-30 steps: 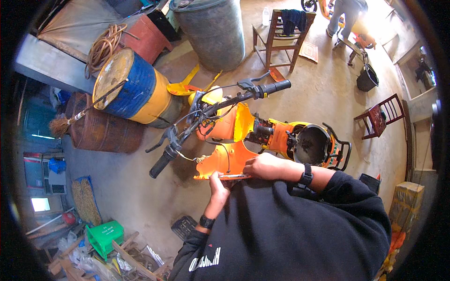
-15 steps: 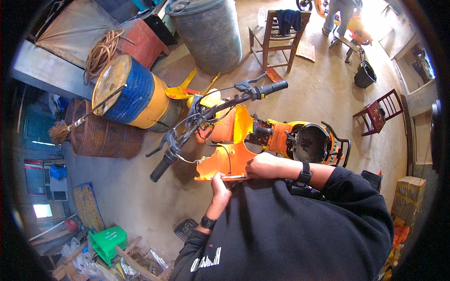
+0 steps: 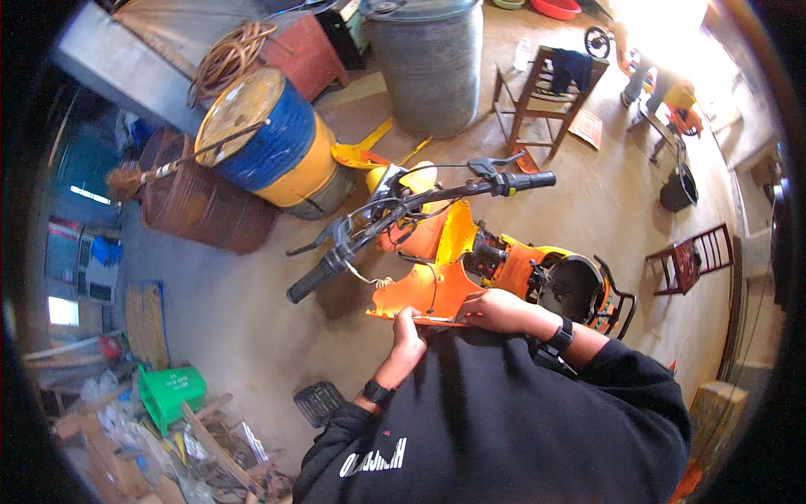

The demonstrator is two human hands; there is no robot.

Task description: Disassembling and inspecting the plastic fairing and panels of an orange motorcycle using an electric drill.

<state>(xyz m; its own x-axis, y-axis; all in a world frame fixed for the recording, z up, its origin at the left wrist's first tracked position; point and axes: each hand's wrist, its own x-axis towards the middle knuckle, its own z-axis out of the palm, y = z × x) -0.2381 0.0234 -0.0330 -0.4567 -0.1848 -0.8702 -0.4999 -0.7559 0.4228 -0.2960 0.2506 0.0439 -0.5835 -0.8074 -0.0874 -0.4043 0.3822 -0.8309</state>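
An orange plastic fairing panel (image 3: 420,290) stands at the front of a partly stripped motorbike, close to my body. My left hand (image 3: 408,338) is closed on its near edge, the thumb lying on top. My right hand (image 3: 497,312) is closed at the same edge farther right, its fingers pinched round one end of a thin silvery tool (image 3: 437,319). That tool lies along the edge between both hands; its exact kind is too small to tell. Just beyond the panel are the black handlebar (image 3: 403,210) with loose cables and a yellow panel (image 3: 456,235).
The motorbike's open seat well (image 3: 575,290) is to the right. A blue-and-yellow drum (image 3: 277,143), a rusty drum (image 3: 201,197) and a grey barrel (image 3: 428,71) stand beyond. Wooden chairs (image 3: 546,101), a black bucket (image 3: 678,189) and a green bin (image 3: 172,395) are around. A person is at the far right.
The view has swung, so the surroundings sit farther right or tilted. Both hands stay at the panel's near edge; the right fingers have shifted slightly, showing more of the tool.
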